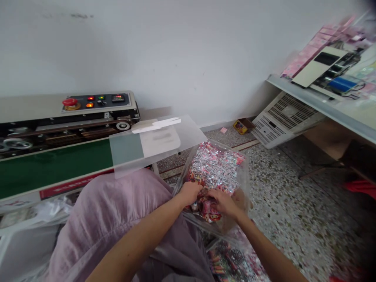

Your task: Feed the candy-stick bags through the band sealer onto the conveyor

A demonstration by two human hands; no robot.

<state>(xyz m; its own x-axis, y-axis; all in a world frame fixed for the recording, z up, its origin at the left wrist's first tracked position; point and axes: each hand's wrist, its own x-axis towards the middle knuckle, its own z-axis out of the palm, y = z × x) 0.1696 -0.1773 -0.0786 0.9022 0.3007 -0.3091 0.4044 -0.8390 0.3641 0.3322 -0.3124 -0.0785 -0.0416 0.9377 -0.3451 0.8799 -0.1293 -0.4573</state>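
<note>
A clear plastic bag point(235, 178) full of small shiny pink-and-silver packets point(216, 166) rests against my lap, which is covered in pink cloth point(117, 211). Both hands reach into its lower end. My left hand point(190, 192) is curled over packets at the bag's left side. My right hand point(223, 203) is closed on a few red-and-pink packets point(209, 209) near the bottom. A clear flat plastic sleeve point(155, 143) lies over the end of the green conveyor belt point(53, 166), just above my hands.
A band sealing machine point(70, 117) with lit buttons stands at the left. More packets point(232, 264) lie on the speckled floor below. A white plastic crate point(282, 119) leans under a shelf point(323, 103) with a device at the right.
</note>
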